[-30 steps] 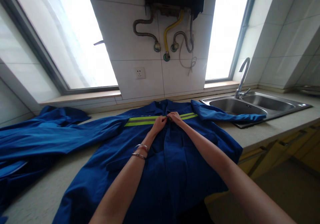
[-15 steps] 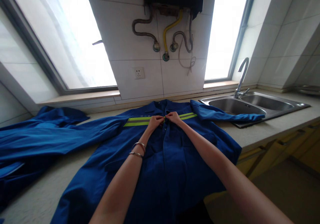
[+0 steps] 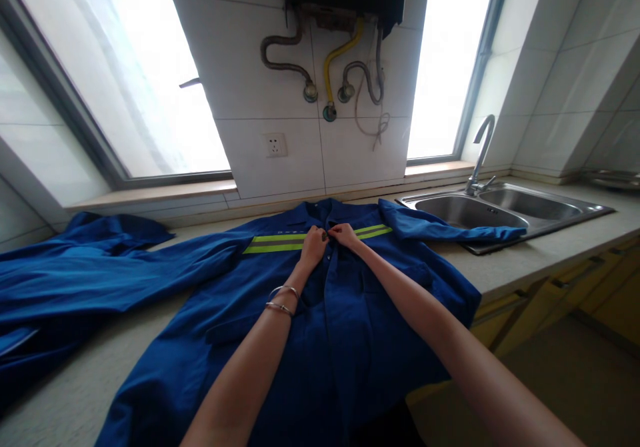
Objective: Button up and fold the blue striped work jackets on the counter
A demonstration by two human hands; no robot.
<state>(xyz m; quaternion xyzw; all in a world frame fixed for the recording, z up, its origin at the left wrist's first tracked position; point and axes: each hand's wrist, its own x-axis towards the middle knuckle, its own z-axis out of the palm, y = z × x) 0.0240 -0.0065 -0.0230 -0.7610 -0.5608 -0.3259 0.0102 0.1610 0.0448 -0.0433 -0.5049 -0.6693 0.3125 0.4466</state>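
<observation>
A blue work jacket (image 3: 345, 327) with a yellow-green reflective stripe (image 3: 273, 243) lies spread face up on the countertop (image 3: 530, 260). My left hand (image 3: 313, 246) and my right hand (image 3: 344, 234) meet at the jacket's front opening, level with the stripe. Both pinch the fabric edges there with closed fingers. Two bangles (image 3: 281, 300) circle my left wrist. The jacket's right sleeve (image 3: 450, 230) stretches toward the sink.
A steel double sink (image 3: 505, 210) with a tap (image 3: 481, 154) sits at the right. More blue garments (image 3: 65, 274) are heaped at the left. Behind are a tiled wall, a socket (image 3: 276, 145), heater pipes (image 3: 330, 74) and two windows. Cabinet fronts (image 3: 565, 294) drop below the counter's edge.
My left hand has shifted slightly along the front edge and now closes tighter beside the right hand. The view has drifted a little; the jacket lies as before.
</observation>
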